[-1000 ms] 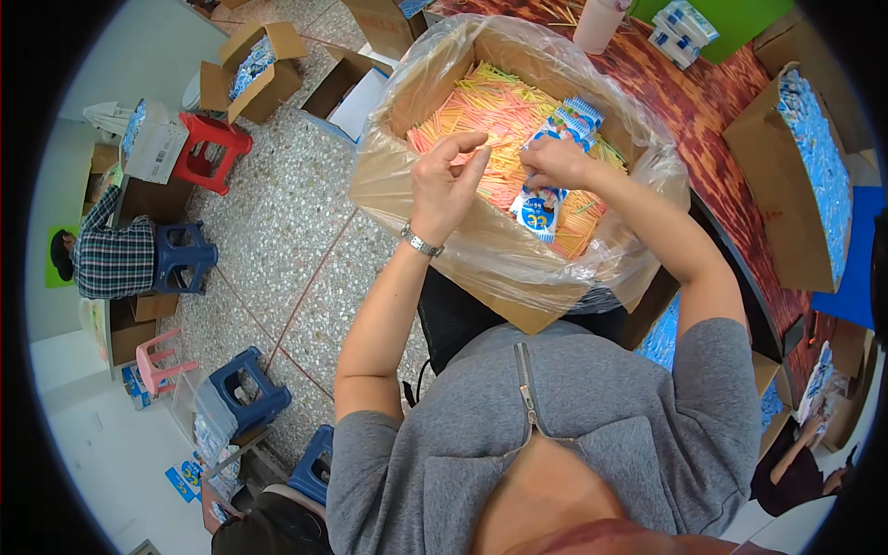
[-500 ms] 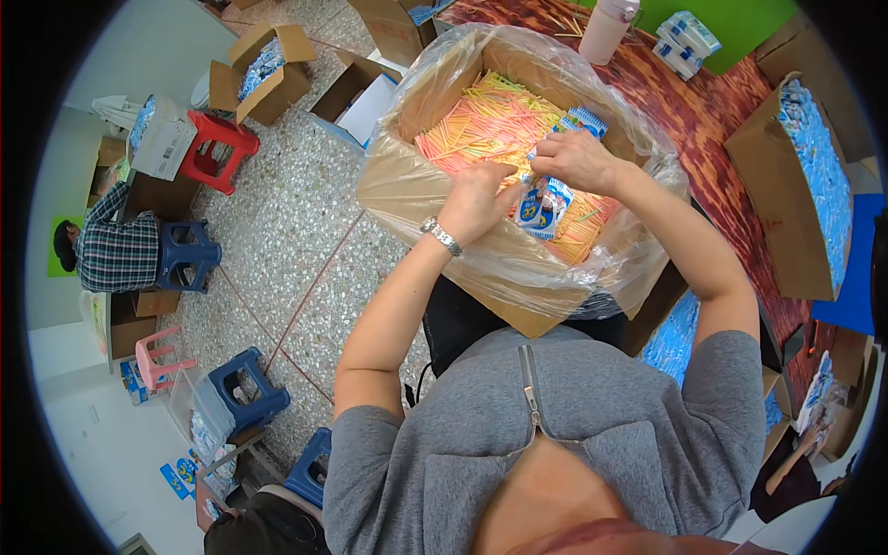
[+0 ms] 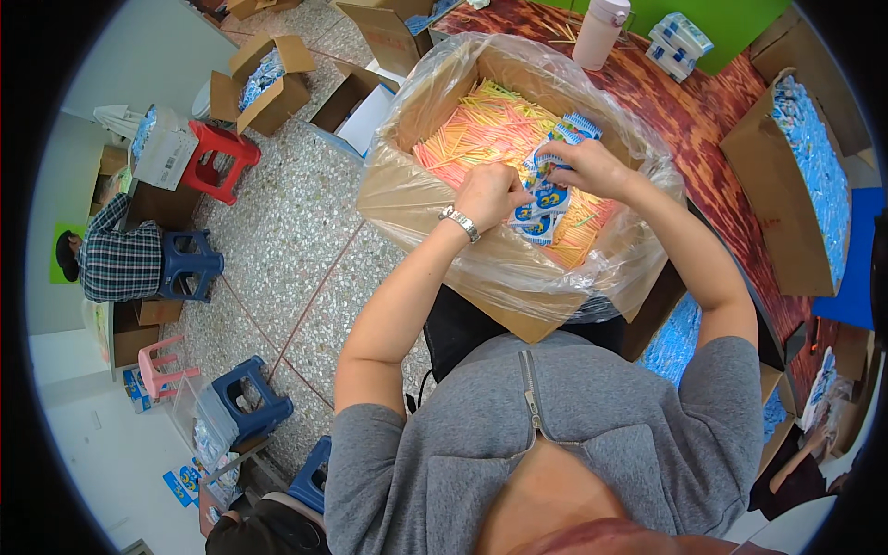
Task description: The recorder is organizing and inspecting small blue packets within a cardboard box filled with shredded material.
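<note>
Several blue-and-white packets [image 3: 551,201] lie on pastel sticks [image 3: 486,125] between the left hand [image 3: 492,196], fingers curled at a packet, grip indeterminable, and the right hand [image 3: 593,169], thumb and forefinger parted, gripping nothing visible.

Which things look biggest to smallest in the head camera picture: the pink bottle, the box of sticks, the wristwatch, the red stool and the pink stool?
1. Box of sticks
2. Red stool
3. Pink bottle and pink stool: too alike to rank; the stool is farther away
4. Wristwatch
</note>
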### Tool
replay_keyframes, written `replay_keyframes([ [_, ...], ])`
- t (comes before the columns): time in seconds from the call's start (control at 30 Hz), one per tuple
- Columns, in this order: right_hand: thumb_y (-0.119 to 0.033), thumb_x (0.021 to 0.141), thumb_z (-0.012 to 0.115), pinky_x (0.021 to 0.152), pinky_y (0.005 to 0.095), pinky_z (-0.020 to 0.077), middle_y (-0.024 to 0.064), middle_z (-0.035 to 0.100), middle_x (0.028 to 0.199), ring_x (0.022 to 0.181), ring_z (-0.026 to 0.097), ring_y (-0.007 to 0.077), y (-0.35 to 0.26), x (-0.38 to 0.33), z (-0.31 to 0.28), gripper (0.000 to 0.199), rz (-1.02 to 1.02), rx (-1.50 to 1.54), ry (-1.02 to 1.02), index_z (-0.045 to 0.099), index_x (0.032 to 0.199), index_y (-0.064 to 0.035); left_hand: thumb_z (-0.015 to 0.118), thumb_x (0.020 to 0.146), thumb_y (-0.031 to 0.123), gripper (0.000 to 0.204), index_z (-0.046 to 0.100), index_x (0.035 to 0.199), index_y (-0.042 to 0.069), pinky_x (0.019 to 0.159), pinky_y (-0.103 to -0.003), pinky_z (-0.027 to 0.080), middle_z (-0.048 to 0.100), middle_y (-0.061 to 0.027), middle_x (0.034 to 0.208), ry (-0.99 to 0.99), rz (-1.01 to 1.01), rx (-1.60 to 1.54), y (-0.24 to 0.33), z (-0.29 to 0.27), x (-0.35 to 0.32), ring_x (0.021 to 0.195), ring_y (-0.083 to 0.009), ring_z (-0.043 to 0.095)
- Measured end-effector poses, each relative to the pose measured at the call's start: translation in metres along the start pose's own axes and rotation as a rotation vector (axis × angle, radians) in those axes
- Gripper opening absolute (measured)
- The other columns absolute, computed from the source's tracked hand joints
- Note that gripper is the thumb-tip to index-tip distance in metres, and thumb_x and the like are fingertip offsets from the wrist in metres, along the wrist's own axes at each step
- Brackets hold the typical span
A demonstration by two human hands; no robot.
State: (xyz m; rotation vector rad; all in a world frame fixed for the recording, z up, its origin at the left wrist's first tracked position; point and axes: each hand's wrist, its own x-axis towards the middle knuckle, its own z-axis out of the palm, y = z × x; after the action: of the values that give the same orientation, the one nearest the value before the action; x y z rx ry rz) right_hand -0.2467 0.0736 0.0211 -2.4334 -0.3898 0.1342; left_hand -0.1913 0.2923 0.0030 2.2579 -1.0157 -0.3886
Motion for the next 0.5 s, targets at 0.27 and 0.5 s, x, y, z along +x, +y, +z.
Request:
replay_keyframes([
  [0.27, -0.016, 0.085, 0.067, 0.062, 0.0410, 0.0500, 0.0187, 0.065, 0.078, 0.072, 0.066, 0.0322, -0.020, -0.007, -0.049, 0.021, -0.028, -0.431, -0.117, 0.061, 0.100, -0.0039, 0.074, 0.079, 0.033, 0.071, 0.045, 0.132, -0.004, 0.086, -0.041, 0.051, 0.055, -0.0222, 0.125, 0.304, 0.228, 0.256, -0.002, 0.009, -0.008, 0.107, -0.0313, 0.060],
  [0.5, -0.007, 0.085, 0.066, 0.061, 0.0274, 0.0513, 0.0083, 0.066, 0.076, 0.067, 0.065, 0.0133, -0.066, 0.008, -0.037, 0.013, -0.126, 0.158, 0.123, 0.063, 0.094, 0.0019, 0.070, 0.084, 0.021, 0.025, 0.067, 0.093, -0.003, 0.059, -0.029, 0.049, 0.067, -0.0095, 0.073, 0.199, -0.008, -0.646, 0.003, 0.009, -0.026, 0.063, -0.0130, 0.062],
])
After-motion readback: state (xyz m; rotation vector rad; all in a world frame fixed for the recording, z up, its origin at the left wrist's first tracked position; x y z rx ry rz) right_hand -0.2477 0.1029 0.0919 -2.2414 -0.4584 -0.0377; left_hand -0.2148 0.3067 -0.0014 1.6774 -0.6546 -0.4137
